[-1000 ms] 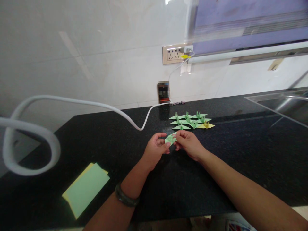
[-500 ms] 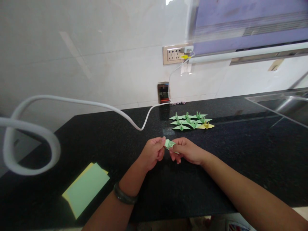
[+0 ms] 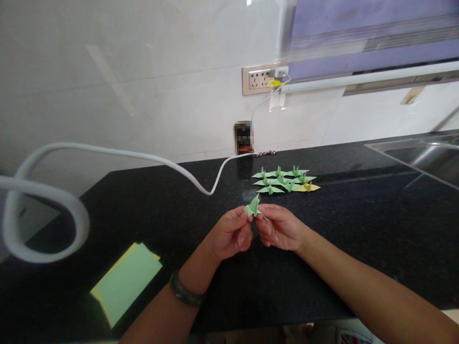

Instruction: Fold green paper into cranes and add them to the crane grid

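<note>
Between my two hands is a light green paper crane [image 3: 254,206], held above the dark counter with one pointed end sticking up. My left hand [image 3: 234,231] pinches its left side between thumb and fingers. On the other side my right hand [image 3: 281,227] pinches it too, its fingers curled; a thin green tip shows below them. Just beyond, several folded green paper cranes [image 3: 270,190] stand close together in rows on the counter. One yellow paper crane [image 3: 308,187] sits at the front right of that group.
Sheets of green and yellow paper [image 3: 129,284] lie at the left of the black counter [image 3: 222,296]. A white cable [image 3: 172,166] loops across the left toward a dark device [image 3: 244,137] against the wall. A metal sink [image 3: 430,155] is set in at the right.
The crane in my hands has turned, and a pointed end now stands upright. My right fingers have curled in and shifted their grip. The cranes on the counter have stayed put.
</note>
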`<state>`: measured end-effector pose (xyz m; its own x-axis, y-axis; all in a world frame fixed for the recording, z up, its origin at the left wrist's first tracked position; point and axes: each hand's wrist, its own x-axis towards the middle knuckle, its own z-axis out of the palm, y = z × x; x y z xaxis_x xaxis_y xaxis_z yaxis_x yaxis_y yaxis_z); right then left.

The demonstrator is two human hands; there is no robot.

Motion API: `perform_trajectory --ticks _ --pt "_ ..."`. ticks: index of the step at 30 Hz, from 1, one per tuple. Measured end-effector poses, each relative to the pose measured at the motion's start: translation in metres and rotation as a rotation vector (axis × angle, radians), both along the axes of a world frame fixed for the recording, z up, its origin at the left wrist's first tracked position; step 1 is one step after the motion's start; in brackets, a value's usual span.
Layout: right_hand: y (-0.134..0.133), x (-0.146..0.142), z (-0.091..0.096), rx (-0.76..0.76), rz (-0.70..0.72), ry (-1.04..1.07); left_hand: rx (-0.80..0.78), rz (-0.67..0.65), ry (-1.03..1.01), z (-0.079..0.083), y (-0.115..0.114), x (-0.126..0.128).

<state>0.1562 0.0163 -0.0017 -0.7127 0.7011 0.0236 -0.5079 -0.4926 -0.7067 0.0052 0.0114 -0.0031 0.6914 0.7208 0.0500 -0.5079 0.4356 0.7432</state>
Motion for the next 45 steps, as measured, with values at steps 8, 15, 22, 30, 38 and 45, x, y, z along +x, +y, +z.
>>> perform_trajectory --ticks 8,15,22,30,38,45 --pt "-0.006 -0.004 0.001 -0.016 -0.047 0.056 -0.044 0.086 -0.071 0.0 -0.005 0.006" --pt "-0.007 -0.006 0.004 -0.006 -0.072 0.053 -0.074 0.113 -0.029 -0.005 -0.005 0.007" --pt "-0.008 -0.006 0.003 -0.014 -0.077 0.05 -0.053 0.108 -0.017 -0.003 -0.006 0.008" --pt "-0.007 -0.006 0.004 -0.025 -0.083 0.0 -0.043 0.111 0.008 -0.003 -0.006 0.01" --pt "-0.006 -0.007 0.004 -0.032 -0.137 0.011 0.074 0.199 0.044 -0.001 -0.008 0.014" --pt "-0.004 -0.006 0.004 -0.022 -0.18 0.02 0.138 0.236 0.083 0.0 -0.007 0.017"
